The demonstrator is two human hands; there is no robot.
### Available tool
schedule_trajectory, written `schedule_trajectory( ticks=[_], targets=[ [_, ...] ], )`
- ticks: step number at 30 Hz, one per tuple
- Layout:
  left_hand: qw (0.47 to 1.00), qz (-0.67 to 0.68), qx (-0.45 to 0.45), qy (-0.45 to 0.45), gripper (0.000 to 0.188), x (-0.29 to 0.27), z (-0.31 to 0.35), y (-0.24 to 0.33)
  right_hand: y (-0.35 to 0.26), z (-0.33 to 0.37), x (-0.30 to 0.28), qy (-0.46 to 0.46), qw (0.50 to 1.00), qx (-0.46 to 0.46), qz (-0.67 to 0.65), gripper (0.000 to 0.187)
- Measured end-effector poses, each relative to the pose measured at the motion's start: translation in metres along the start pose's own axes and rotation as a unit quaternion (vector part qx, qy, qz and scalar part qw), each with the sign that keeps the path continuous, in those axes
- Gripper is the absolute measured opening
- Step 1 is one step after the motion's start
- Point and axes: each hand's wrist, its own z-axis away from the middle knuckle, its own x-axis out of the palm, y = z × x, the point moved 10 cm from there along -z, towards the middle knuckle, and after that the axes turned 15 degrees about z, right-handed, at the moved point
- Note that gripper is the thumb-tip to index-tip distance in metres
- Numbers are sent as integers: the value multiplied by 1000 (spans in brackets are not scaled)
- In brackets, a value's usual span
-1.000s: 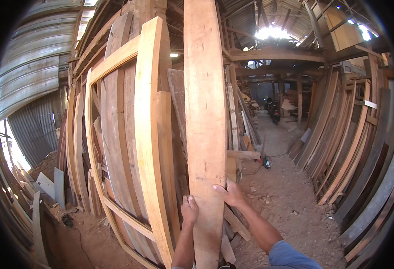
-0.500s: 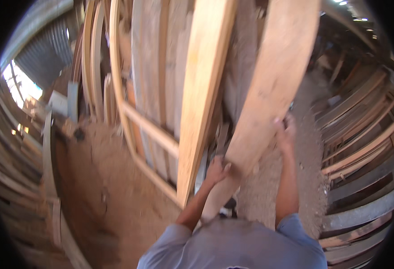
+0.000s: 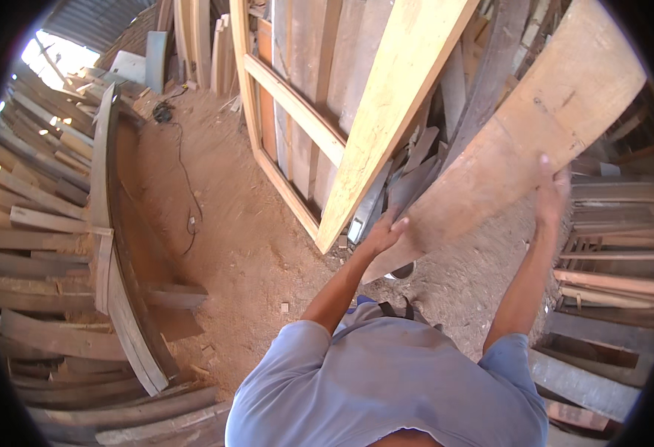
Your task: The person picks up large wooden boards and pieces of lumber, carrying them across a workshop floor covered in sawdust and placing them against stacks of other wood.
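A long, wide wooden board [image 3: 502, 160] slants in front of me, its lower end close to my body and its far end up at the right. My left hand [image 3: 384, 235] grips the left edge near the lower end, thumb on the face. Farther along, my right hand [image 3: 553, 192] clasps the opposite edge, thumb on the face and the other fingers mostly hidden by the board. Just left of it, a pale light-wood plank [image 3: 394, 112] leans upright beside a wooden frame [image 3: 290, 197].
Stacked timber [image 3: 51, 298] fills the left side, bordered by a long upright-set board [image 3: 107, 194]. More stacked planks [image 3: 614, 279] lie at the right. A dark cable [image 3: 182, 160] runs over the dusty floor [image 3: 260, 261]. Scrap pieces [image 3: 416, 164] lean behind the board.
The board has tilted, its far end swinging to the right. My right hand has moved up and right with it, my left hand slightly right. The view has shifted too.
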Motion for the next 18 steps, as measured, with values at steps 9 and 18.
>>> schedule_trajectory(
  ticks=[9, 18],
  targets=[
    [987, 122, -97, -25, 69, 55, -69, -24, -90, -76, -48, 77, 971, -219, -55, 42],
    [980, 187, -49, 54, 66, 94, -34, -12, -75, -91, -84, 26, 967, -192, -167, 47]
  ],
)
